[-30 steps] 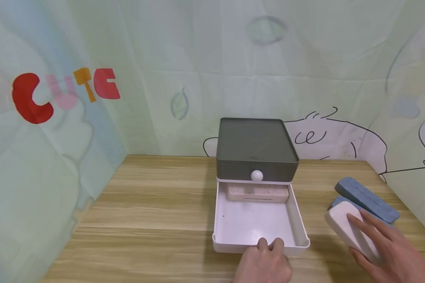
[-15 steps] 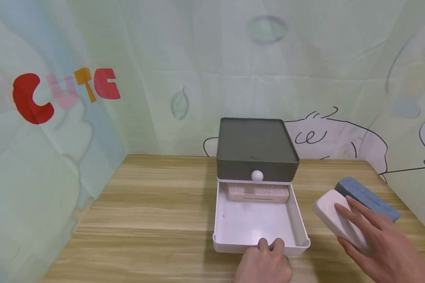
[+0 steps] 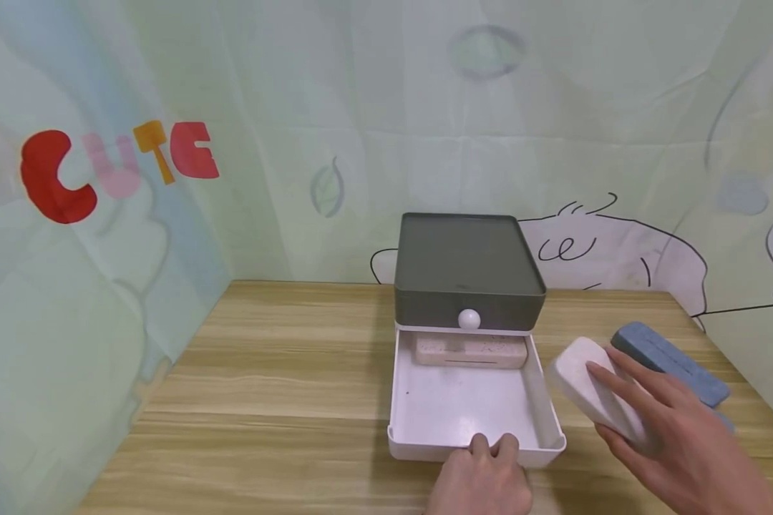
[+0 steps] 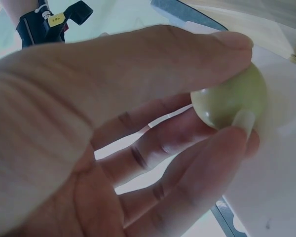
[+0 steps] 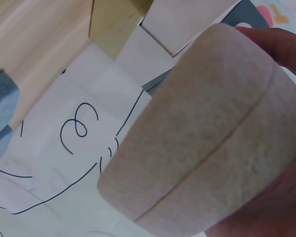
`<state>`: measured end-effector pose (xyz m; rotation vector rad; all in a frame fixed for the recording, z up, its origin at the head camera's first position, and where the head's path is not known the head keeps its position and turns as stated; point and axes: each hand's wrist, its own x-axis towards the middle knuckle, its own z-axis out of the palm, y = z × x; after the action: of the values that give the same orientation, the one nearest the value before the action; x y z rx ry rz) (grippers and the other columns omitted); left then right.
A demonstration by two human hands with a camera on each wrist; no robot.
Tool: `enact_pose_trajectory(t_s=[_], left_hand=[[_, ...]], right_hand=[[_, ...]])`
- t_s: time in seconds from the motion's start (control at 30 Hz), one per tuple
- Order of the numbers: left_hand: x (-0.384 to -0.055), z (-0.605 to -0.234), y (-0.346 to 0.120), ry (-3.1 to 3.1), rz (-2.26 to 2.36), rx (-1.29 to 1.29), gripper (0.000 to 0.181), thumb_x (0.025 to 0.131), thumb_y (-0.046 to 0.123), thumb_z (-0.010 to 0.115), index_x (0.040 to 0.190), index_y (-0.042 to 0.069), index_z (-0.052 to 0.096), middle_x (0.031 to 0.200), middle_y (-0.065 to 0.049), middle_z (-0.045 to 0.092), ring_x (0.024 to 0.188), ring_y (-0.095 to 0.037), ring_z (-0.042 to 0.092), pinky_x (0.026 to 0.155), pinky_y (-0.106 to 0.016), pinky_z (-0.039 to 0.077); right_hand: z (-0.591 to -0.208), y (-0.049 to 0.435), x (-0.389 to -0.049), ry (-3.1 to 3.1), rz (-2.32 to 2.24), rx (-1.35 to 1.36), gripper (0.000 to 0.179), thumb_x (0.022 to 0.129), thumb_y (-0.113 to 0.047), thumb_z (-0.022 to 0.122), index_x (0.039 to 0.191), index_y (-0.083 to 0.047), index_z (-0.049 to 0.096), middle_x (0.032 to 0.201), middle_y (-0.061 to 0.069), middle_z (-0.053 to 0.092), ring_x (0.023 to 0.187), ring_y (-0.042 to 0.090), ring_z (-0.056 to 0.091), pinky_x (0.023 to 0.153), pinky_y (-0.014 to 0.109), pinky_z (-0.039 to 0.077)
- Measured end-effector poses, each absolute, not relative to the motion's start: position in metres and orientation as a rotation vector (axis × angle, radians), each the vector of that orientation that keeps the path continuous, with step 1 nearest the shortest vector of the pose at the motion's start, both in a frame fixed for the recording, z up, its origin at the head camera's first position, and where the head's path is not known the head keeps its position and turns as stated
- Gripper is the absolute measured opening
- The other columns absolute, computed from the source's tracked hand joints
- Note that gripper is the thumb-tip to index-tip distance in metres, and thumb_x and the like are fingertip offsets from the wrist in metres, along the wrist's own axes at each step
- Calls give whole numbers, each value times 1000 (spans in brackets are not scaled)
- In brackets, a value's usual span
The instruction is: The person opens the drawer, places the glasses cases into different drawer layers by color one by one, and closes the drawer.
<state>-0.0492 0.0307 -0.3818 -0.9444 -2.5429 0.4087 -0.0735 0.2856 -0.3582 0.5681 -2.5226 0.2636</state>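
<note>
My left hand (image 3: 483, 483) is at the front of the pulled-out white drawer (image 3: 419, 450). In the left wrist view its thumb and fingers pinch the drawer's round knob (image 4: 229, 101). My right hand (image 3: 696, 443) grips a whitish, round-edged block (image 3: 592, 386) between thumb and fingers, tilted, just right of the drawer. The right wrist view shows a thin straight groove along this block. A similar pinkish block (image 3: 470, 352) lies at the back of the drawer, partly under the grey drawer box (image 3: 467, 254).
At right, a blue block (image 3: 673, 361) lies with another blue block (image 3: 724, 420) mostly hidden by my right hand. A white knob (image 3: 469, 319) marks the upper drawer's front. The wooden table (image 3: 283, 379) meets a printed cloth backdrop (image 3: 283, 214) behind.
My right hand has carried the whitish block leftward and slightly up in the view, from over the blue blocks to near the drawer's right wall. The left hand and drawer have stayed put.
</note>
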Motion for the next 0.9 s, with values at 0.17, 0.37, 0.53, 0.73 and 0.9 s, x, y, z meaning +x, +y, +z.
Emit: enact_pose_trajectory(t_s=[0.17, 0.37, 0.53, 0.73, 0.9], left_hand=[[-49, -381, 32, -2570, 403, -946, 17, 86, 41, 66, 72, 33, 72, 81, 6, 49, 59, -11, 44, 41, -26, 30], [-48, -380, 34, -2640, 379, -957, 18, 87, 44, 64, 75, 34, 74, 83, 5, 53, 60, -13, 46, 42, -27, 31], [-48, -380, 33, -2615, 381, -950, 18, 87, 44, 64, 74, 35, 74, 82, 4, 52, 59, -14, 45, 41, -27, 31], [-48, -381, 30, -2522, 404, -925, 17, 85, 44, 66, 73, 37, 74, 81, 5, 52, 58, -12, 45, 40, -25, 30], [-48, -383, 29, -2467, 403, -906, 16, 84, 44, 66, 71, 38, 73, 81, 6, 53, 58, -12, 45, 39, -25, 30]], right_hand=[[-354, 277, -73, -2493, 287, 590, 84, 64, -30, 94, 141, -30, 61, 150, 5, 56, 114, 31, 61, 74, 14, 44], [-347, 265, -73, -2546, 238, 598, 86, 65, -30, 93, 143, -33, 58, 153, 2, 54, 117, 31, 61, 71, 27, 54], [-342, 255, -76, -2527, 242, 664, 86, 65, -28, 93, 144, -33, 58, 151, 0, 55, 118, 27, 62, 71, 30, 54], [-337, 244, -81, -2528, 252, 723, 80, 73, -33, 90, 145, -33, 56, 154, 0, 52, 122, 28, 61, 85, 33, 52], [-334, 236, -84, -2502, 262, 769, 71, 80, -38, 85, 145, -32, 57, 154, 0, 53, 122, 26, 61, 88, 28, 47]])
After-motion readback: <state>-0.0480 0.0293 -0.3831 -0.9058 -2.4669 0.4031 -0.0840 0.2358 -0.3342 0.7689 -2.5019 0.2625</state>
